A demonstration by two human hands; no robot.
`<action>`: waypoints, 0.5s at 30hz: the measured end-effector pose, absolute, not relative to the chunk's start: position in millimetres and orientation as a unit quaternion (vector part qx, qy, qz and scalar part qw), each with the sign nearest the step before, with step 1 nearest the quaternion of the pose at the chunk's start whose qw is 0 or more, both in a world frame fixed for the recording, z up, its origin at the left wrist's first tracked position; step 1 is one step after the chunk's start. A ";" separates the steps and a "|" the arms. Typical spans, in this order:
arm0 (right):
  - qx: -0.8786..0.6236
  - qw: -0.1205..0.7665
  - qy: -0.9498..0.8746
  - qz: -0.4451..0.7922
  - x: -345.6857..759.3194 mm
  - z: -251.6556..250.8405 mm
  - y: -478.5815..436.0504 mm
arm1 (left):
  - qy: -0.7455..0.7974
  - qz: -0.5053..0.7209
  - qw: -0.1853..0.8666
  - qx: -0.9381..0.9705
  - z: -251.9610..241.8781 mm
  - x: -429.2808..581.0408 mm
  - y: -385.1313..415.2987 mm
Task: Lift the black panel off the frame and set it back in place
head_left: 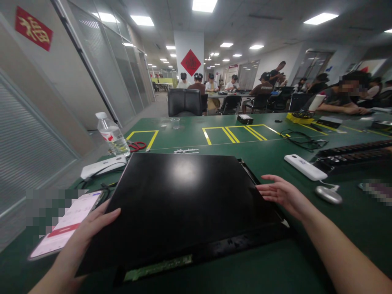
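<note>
From my feed, a black panel point(183, 204) lies flat in the near middle of the green table point(232, 139), glossy face up. A strip of circuit board point(159, 267) is exposed along its near edge. I have one hand on each side of it.

My left hand point(88, 232) rests at the near left edge with the fingers stretched out and relaxed, not clenched. I cannot tell whether any of them curl underneath. My right hand point(281, 194) is spread open, palm turned inward, with the fingertips against the right edge or just beside it. Bracketing the panel by its rims like this looks to me like a way to steady it square while keeping skin off the shiny face.

A lit phone point(65, 228) sits just left of my left hand, angled so I can read it. Farther left are a white gadget point(102, 165), a water bottle point(112, 134) and red scissors point(137, 145). To the right, apart from the panel, lie a white box point(304, 166) and a silver mouse point(328, 194). Other people sit at the far tables.
</note>
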State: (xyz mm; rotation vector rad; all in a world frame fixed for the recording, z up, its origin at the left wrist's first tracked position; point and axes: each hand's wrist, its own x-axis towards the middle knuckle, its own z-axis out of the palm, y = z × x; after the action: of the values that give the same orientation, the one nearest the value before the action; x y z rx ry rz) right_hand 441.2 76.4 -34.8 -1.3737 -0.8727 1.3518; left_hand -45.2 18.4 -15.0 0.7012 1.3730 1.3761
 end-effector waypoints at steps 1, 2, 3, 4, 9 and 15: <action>-0.571 0.484 -0.364 0.554 440.2 -34.3 76.1 | 0.579 0.564 0.512 0.291 -15.2 -46.2 19.1; -0.579 0.475 -0.371 0.549 439.2 -33.7 75.7 | 0.588 0.558 0.512 0.286 -15.3 -46.2 19.7; -0.587 0.467 -0.378 0.543 438.4 -33.1 75.3 | 0.593 0.558 0.509 0.278 -15.2 -45.4 20.1; -0.594 0.460 -0.385 0.536 437.9 -32.6 75.1 | 0.596 0.564 0.504 0.270 -15.1 -43.8 20.2; -0.596 0.465 -0.383 0.531 440.2 -34.1 77.2 | 0.580 0.587 0.510 0.244 -13.1 -30.7 16.2; -0.617 0.472 -0.370 0.509 444.5 -39.0 81.9 | 0.555 0.574 0.555 0.234 -9.1 -15.8 9.3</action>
State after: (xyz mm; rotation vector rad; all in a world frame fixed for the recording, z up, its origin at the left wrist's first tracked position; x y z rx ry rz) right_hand 444.5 81.9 -39.0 -1.5118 -0.9059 1.2460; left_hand -15.8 9.3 -9.1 0.5516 1.3112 1.3557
